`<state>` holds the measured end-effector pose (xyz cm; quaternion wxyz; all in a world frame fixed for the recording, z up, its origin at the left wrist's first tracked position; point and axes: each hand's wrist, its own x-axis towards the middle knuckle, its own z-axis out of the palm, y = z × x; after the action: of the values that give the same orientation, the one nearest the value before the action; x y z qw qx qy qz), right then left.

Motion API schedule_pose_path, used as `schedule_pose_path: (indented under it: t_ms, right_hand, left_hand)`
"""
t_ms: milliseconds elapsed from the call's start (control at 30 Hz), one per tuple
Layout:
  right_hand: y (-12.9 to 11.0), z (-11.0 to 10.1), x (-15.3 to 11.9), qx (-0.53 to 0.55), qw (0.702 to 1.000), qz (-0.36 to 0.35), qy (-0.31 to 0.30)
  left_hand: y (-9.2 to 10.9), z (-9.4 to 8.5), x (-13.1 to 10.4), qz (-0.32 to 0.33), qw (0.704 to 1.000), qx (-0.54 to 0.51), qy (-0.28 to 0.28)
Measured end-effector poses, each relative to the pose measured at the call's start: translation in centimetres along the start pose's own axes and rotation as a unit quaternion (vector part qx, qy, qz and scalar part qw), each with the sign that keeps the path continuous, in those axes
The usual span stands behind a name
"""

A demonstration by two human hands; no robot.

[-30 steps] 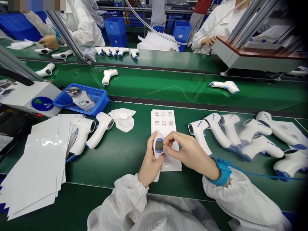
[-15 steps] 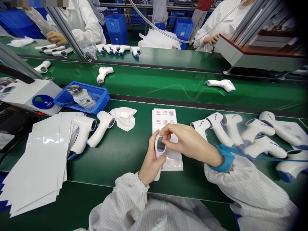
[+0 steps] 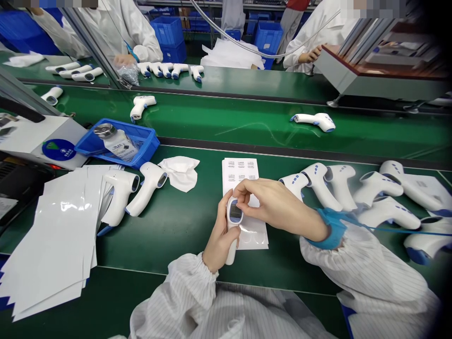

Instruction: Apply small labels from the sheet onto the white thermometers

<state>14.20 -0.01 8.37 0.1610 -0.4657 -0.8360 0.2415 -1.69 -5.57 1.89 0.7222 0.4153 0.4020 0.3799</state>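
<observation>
My left hand (image 3: 219, 234) is wrapped round the handle of a white infrared thermometer (image 3: 231, 254) with its small screen facing up. My right hand (image 3: 261, 200) has thumb and forefinger pinched at the screen's upper right edge; whatever lies between the fingertips is too small to make out. Beneath both hands lies a sheet of printed labels (image 3: 241, 168), with clear round stickers near its lower end. To the right, several more thermometers (image 3: 323, 188) rest on the green bench. Two others (image 3: 118, 197) lie to the left, by a crumpled white cloth (image 3: 181, 173).
A blue tray (image 3: 150, 149) holds a bottle with a metal cap (image 3: 118, 141). White sheets (image 3: 67, 226) are stacked at the left, near a white device (image 3: 52, 139). Beyond the bench runs a green conveyor belt (image 3: 219, 115) carrying thermometers. Co-workers in white sit across it.
The thermometers on the belt have moved left. Across the belt, a co-worker's hand has shifted right to a clear plastic bag. My hands keep nearly the same pose at the screen.
</observation>
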Motion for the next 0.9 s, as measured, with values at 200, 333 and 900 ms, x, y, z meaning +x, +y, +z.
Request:
schedule_pose_path:
  t_ms: [200, 333, 900]
  right_hand:
    - [-0.10, -0.09, 0.07, -0.004, 1.000, 0.003, -0.006]
    - [-0.25, -0.21, 0.13, -0.008, 1.000, 0.006, -0.008]
    - [-0.86, 0.29, -0.26, -0.016, 0.999, 0.038, 0.030]
  left_hand:
    - [-0.02, -0.22, -0.16, -0.010, 1.000, -0.018, -0.009]
    - [-0.12, -0.11, -0.11, -0.037, 0.999, -0.023, 0.016]
    - [-0.69, 0.22, -0.17, -0.033, 0.999, 0.006, 0.035]
